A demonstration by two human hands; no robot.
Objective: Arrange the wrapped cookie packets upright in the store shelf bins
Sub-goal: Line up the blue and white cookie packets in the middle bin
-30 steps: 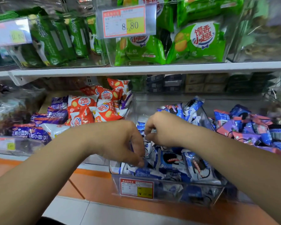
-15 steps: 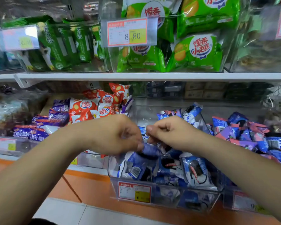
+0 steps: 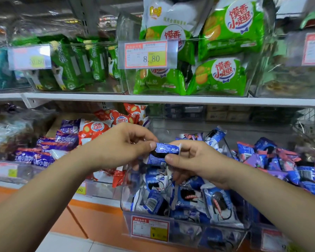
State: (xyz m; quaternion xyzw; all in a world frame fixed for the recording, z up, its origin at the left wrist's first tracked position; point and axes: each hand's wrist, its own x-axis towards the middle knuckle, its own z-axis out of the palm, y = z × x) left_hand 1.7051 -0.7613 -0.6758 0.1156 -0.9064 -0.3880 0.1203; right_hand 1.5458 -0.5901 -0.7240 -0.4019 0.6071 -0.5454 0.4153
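cookie packet (image 3: 166,148) in blue wrap was held just above the clear bin (image 3: 182,233), its long axis lying sideways and not upright, the left hand (image 3: 120,144) pinching its left end, the right hand (image 3: 195,160) its right end.

Both hands meet at centre

Bare forearms reach in from both lower corners. The left hand (image 3: 120,144) and right hand (image 3: 198,160) face each other, fingers curled, each pinching one end of a blue packet (image 3: 166,148) between thumb and fingertips
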